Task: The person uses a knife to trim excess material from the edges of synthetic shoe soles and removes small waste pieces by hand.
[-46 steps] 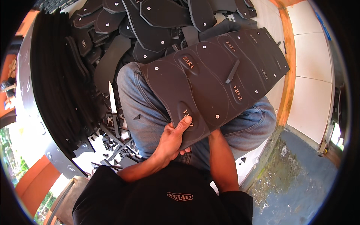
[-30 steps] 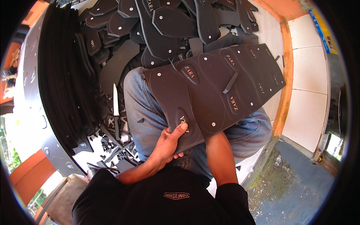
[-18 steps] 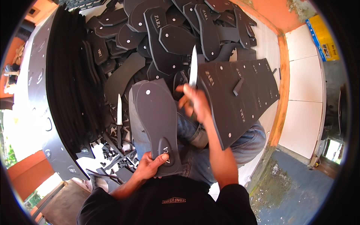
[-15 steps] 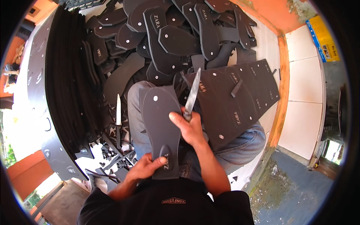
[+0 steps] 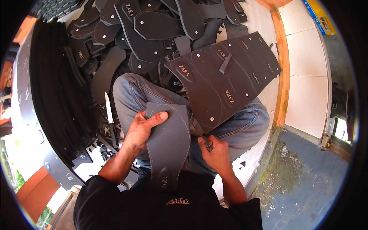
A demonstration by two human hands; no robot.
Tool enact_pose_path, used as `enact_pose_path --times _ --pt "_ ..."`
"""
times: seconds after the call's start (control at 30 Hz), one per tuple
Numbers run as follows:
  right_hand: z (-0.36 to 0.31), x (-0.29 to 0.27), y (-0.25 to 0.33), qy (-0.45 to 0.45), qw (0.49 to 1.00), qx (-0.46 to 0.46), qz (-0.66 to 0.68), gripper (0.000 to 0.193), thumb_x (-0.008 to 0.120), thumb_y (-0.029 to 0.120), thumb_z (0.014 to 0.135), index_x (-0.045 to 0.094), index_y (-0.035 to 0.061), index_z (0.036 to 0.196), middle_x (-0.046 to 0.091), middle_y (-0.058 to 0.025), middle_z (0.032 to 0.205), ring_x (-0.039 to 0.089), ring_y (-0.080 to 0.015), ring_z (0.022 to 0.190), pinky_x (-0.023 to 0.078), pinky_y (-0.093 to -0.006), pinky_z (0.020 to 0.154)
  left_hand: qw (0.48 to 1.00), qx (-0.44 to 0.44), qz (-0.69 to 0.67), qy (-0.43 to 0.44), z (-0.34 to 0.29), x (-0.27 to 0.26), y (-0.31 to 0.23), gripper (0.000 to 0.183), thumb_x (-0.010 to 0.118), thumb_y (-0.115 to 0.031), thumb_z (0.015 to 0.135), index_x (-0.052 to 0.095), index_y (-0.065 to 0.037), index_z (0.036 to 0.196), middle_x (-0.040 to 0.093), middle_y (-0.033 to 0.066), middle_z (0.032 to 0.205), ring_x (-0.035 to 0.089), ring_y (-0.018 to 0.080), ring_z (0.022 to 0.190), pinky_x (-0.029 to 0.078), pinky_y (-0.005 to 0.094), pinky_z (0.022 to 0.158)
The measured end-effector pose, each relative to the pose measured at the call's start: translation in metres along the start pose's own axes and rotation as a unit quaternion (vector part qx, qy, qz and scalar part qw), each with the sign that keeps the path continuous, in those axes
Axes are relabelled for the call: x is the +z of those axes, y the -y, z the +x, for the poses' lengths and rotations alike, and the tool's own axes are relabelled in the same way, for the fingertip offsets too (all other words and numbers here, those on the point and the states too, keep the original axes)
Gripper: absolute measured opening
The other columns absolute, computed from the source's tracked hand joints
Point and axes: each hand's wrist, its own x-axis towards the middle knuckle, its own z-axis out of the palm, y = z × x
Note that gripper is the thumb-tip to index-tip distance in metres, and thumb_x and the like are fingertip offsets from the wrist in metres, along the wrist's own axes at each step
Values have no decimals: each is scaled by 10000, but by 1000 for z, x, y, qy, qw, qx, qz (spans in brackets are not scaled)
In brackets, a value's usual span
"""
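Note:
A black sole-shaped rubber piece point(image 5: 168, 142) lies lengthwise on my lap over blue jeans. My left hand point(image 5: 143, 128) grips its upper left edge, thumb on top. My right hand point(image 5: 216, 151) is closed around a knife handle point(image 5: 208, 143) at the piece's right edge; the blade is hidden under a large black sheet point(image 5: 226, 80). That sheet bears several sole outlines and rests on my right knee.
A pile of cut black soles point(image 5: 153, 27) lies ahead of my knees. Stacked black sheets point(image 5: 57, 96) curve along the left. A second knife point(image 5: 109, 111) stands blade up by my left thigh. Small offcuts litter the floor there. White tiles point(image 5: 306, 76) and blue-grey floor point(image 5: 306, 184) are at right.
The sole piece has come away from the big sheet onto my lap. My right hand brought the raised knife down to the piece's right edge. My left hand slid up to its top.

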Motion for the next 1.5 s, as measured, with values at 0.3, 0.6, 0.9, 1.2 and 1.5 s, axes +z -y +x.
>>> enact_pose_path --times 0.3,0.6,0.9,1.2,1.5 --pt "25 -4 7 -44 992 -98 -66 293 651 166 812 504 -20 641 471 -179 506 491 -306 427 383 -360 441 989 1 104 103 -3 23 0 303 709 -237 807 654 9 976 671 56 830 629 106 705 512 237 640" --pt "86 -51 34 145 928 120 322 237 646 238 857 621 24 758 518 29 589 458 -37 538 359 -225 470 963 68 199 169 21 37 12 444 532 -401 912 571 5 1088 660 64 806 624 115 728 508 252 649" --pt "47 -39 25 -105 892 90 430 209 654 175 853 556 18 757 491 16 558 431 -44 464 315 -204 409 958 167 -11 232 31 62 68 311 644 -249 836 538 -23 1022 554 57 647 554 121 642 441 231 499" --pt "-14 -36 -20 -138 982 118 48 375 654 259 855 478 15 630 422 -78 453 410 -148 404 337 -312 413 974 -23 -218 66 8 97 77 275 637 -322 853 544 -76 935 491 12 578 427 95 411 295 207 358" --pt "-32 -15 -22 -85 981 171 -32 299 632 183 833 493 5 637 492 -163 486 503 -339 438 380 -402 445 978 -33 -190 73 4 75 93 243 635 -280 854 547 -75 948 524 35 636 376 99 391 293 214 377"
